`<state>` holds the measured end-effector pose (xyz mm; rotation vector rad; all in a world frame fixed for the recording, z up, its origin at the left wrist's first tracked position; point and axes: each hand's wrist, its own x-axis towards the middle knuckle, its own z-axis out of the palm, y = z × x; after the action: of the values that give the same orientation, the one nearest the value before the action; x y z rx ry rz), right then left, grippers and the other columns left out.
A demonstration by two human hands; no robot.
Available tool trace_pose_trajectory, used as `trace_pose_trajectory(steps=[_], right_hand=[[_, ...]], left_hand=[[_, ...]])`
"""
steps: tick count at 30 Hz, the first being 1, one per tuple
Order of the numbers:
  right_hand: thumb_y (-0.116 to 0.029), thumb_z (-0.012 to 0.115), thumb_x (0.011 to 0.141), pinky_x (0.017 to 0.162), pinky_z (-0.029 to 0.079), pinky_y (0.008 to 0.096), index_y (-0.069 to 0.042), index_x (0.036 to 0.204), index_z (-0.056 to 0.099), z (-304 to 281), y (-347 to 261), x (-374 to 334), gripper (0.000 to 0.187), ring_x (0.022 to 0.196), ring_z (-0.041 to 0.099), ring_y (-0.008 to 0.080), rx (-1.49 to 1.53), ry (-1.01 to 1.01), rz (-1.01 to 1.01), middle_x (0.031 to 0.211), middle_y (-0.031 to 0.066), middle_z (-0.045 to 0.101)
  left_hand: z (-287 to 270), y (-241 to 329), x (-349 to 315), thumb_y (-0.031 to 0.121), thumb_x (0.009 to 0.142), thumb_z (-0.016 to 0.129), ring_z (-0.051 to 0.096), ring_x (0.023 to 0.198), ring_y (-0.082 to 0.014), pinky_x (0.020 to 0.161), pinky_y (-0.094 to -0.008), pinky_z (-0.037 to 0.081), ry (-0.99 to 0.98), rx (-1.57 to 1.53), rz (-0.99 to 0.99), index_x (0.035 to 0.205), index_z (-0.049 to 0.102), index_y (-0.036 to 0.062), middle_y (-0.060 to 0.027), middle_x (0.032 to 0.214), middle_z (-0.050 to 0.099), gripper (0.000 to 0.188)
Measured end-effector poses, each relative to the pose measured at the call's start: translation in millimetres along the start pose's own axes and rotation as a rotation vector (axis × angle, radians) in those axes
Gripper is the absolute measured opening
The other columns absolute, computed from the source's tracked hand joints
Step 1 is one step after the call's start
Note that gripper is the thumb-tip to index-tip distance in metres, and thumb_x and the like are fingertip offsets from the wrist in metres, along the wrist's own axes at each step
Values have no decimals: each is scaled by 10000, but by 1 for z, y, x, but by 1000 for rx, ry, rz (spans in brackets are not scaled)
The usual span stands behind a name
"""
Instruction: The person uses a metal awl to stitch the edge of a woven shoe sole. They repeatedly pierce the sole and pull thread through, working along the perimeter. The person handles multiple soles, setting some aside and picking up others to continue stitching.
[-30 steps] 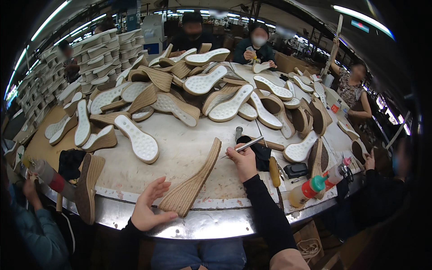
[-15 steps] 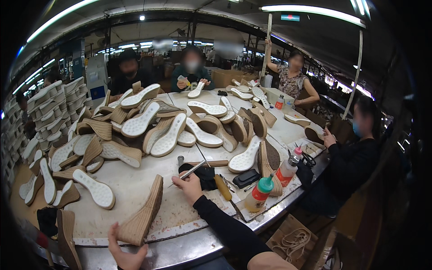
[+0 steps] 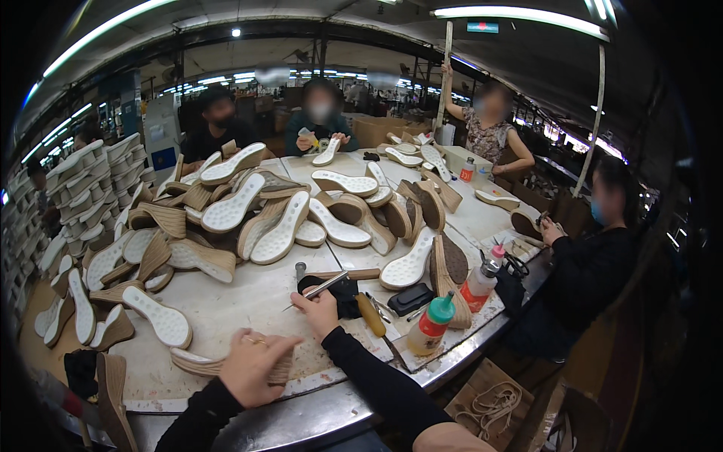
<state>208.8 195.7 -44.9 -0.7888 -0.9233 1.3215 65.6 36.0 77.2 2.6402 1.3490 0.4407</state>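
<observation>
A wedge shoe sole point(image 3: 197, 363) with a tan ribbed side and a white top lies near the table's front edge. My left hand point(image 3: 256, 368) is closed over its thick heel end, hiding much of it. In my right hand point(image 3: 319, 310) is a slim silver pointed tool point(image 3: 327, 285), its sharp tip turned left above the table. Beyond that hand lie a black cloth point(image 3: 348, 298) and a yellow-handled tool point(image 3: 370, 315). Another wedge sole point(image 3: 113, 399) stands on edge at the near left.
A big heap of wedge soles point(image 3: 275, 226) covers the table's middle and left. Squeeze bottles, one green-capped point(image 3: 431, 325) and one pink-capped point(image 3: 480, 279), stand at right beside a black case point(image 3: 410, 300). Co-workers sit and stand around the far and right sides.
My left hand has come up and over the wedge sole, which has tipped from standing on edge to lying lower, white top showing. My right hand with the pointed tool has barely moved.
</observation>
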Motion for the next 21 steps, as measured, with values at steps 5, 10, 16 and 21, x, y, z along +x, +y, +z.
trace_pose_trajectory(steps=[5,10,16,21], right_hand=[[-30,726,782,572,452,232,-22,879,526,4,2,5,222,636,571,111,-15,-5,-43,734,56,604],[-21,697,809,625,479,255,-42,856,539,-5,0,4,165,657,588,138,-17,-25,34,734,49,602],[-27,678,829,689,501,267,-56,892,542,1,-13,-6,153,711,616,145,-49,-85,58,768,31,596],[-28,689,822,693,497,256,-35,912,526,5,-17,-9,186,714,616,143,-74,-73,78,780,42,599]], left_hand=[[9,-13,-2,323,630,800,427,1267,-292,1091,-566,181,191,-135,44,1307,472,122,-111,1246,543,779],[3,-78,-23,183,723,758,565,1083,-277,988,-387,383,926,-346,-287,1099,606,27,-121,1109,623,435],[9,-107,-52,133,789,708,589,946,-150,888,-293,426,1132,-610,-366,984,648,12,-60,962,665,238],[17,-105,-55,142,785,709,598,888,-148,799,-262,451,1099,-572,-485,889,667,3,-59,905,671,178]])
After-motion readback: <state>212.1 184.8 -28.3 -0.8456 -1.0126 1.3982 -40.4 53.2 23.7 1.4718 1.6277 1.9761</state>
